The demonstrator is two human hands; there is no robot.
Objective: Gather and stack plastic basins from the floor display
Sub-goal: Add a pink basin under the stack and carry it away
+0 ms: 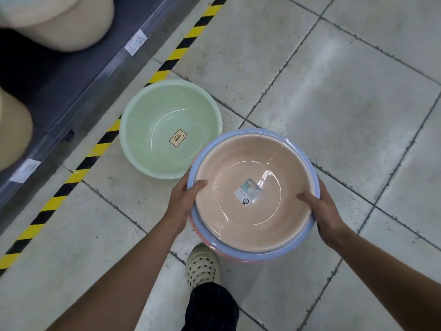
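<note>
At centre left of the frame the green basin (170,130) sits upright on the tiled floor (334,91), just beside the striped tape (100,144). Right of it, your left hand (188,199) and right hand (322,209) grip opposite rims of the nested stack, peach basin (250,163) inside blue basin (262,255).

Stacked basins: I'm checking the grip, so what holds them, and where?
Both hands hold the nested basins by opposite rims: left hand, right hand, thumbs inside.
</note>
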